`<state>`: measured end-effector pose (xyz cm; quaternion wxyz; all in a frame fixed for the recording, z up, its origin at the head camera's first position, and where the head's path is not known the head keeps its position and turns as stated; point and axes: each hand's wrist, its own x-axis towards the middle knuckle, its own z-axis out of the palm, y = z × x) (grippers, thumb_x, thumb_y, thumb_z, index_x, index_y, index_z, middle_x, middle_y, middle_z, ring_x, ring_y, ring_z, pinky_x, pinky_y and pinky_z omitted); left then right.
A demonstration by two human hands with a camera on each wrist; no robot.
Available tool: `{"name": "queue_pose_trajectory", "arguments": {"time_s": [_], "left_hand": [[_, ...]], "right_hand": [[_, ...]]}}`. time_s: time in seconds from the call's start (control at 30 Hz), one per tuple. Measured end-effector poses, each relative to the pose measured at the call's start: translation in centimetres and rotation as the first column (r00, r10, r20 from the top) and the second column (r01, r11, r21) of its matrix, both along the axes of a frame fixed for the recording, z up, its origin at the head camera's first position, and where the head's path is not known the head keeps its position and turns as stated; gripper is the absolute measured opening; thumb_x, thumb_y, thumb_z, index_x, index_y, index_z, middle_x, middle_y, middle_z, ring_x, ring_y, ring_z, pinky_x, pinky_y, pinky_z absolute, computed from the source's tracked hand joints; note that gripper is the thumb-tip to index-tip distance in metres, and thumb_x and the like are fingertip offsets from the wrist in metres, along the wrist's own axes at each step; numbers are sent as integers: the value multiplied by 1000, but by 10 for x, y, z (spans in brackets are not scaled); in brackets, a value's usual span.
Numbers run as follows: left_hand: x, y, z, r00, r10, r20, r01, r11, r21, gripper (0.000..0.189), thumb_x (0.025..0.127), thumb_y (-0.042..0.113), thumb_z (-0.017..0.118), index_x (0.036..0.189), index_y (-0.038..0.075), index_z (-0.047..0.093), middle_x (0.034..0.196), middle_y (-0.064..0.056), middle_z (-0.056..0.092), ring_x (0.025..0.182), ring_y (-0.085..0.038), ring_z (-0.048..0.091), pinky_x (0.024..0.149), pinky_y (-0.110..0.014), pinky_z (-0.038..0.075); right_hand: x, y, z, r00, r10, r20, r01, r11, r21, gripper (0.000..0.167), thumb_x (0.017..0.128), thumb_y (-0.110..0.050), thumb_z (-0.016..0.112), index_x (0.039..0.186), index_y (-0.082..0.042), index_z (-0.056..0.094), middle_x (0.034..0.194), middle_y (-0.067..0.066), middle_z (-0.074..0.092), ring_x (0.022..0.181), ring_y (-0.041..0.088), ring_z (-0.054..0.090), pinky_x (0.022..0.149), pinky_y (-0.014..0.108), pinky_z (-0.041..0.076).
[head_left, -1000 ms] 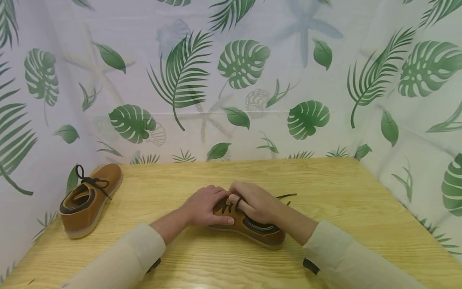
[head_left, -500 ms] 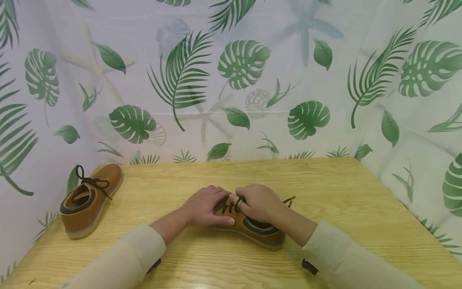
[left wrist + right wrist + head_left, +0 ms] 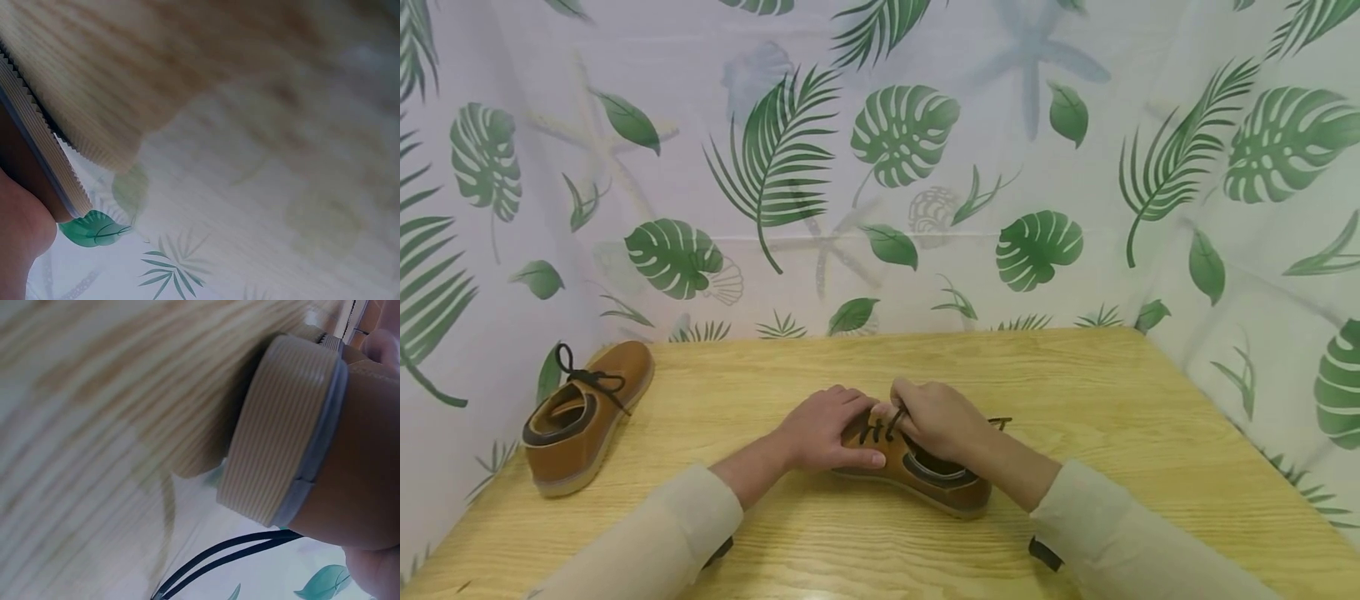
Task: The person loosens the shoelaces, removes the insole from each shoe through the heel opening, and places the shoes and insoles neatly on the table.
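The brown lace-up shoe [image 3: 901, 465] is resting on the counter [image 3: 1060, 375]; the left hand [image 3: 824, 430] is gripping its toe, the right hand [image 3: 946, 423] pinching its black shoelace [image 3: 892, 423]. It's probably feeling light, the toe offering firmer hold than the limp lace.

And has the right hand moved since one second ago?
Yes, slightly: in the head view, the right hand has shifted toward the picture's right, judged against the printed leaf behind it.

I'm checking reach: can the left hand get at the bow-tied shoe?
Probably yes: nothing visible stands between the left hand and the bow-tied shoe, though that hand grips the other shoe.
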<state>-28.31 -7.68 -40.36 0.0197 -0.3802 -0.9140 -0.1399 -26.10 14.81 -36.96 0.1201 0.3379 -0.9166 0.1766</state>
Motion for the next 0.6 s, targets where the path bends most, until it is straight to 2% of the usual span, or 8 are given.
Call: {"name": "queue_pose_trajectory", "arguments": {"time_s": [0.13,0.23,0.43,0.6], "left_hand": [[0,-1,0,1000,3,11,-3,1000,-4,77,86,71,58,143,19,53,137,-1,59,121,-22,54,99,-45,46],[0,-1,0,1000,4,13,-4,1000,-4,77,86,72,57,144,21,52,137,-1,59,121,-22,54,99,-45,46],[0,1,1,1000,-2,6,2,1000,1,75,86,71,57,142,20,53,136,0,60,119,-21,55,98,-44,47],[2,1,3,1000,1,3,-1,1000,-5,74,86,70,58,142,21,53,136,0,60,120,-21,55,98,-44,47]], "right_hand": [[0,-2,-1,998,21,-65,-21,1000,0,22,102,-26,58,83,-15,56,64,-8,51,55,5,44,54,22,39],[-1,-2,-1,995,-5,-100,7,1000,21,23,101,-22,57,80,-15,57,64,-8,51,55,6,42,54,23,39],[-1,1,4,991,-102,-81,105,994,39,32,106,-27,49,75,-17,48,59,-7,39,51,9,37,50,24,33],[-2,5,9,986,-135,-96,140,989,46,35,106,-30,49,74,-17,46,57,-7,37,48,9,36,48,24,31]]}}
